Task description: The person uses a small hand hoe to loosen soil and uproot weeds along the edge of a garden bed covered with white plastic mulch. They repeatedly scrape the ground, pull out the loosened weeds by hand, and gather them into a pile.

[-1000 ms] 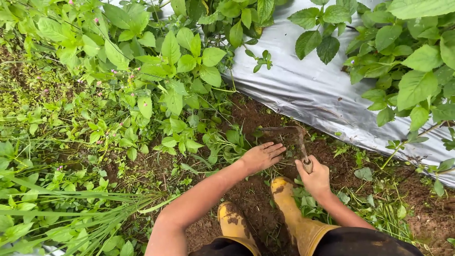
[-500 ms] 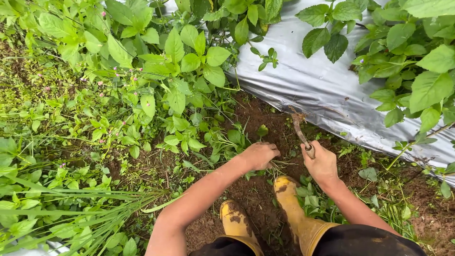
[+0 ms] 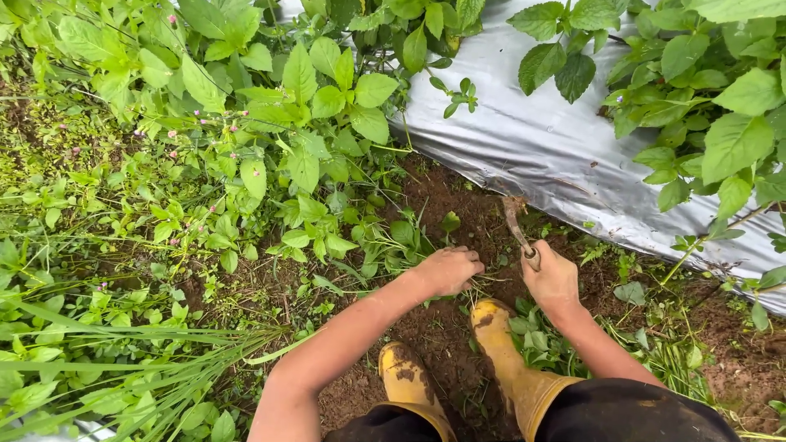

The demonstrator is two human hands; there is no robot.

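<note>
Left hand (image 3: pixel 449 270) now fisted on weeds (image 3: pixel 393 245) | right hand (image 3: pixel 550 281) grips sickle (image 3: pixel 517 223)

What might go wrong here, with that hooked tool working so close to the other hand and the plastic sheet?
The left hand grips weeds in the soil right beside the small hooked hand tool held by the right hand, so a slip might nick the fingers. The tool's tip sits near the silver plastic sheet, which a stray stroke could tear. The muddy yellow boots stand on loose, damp-looking soil, so footing may slide.
</note>
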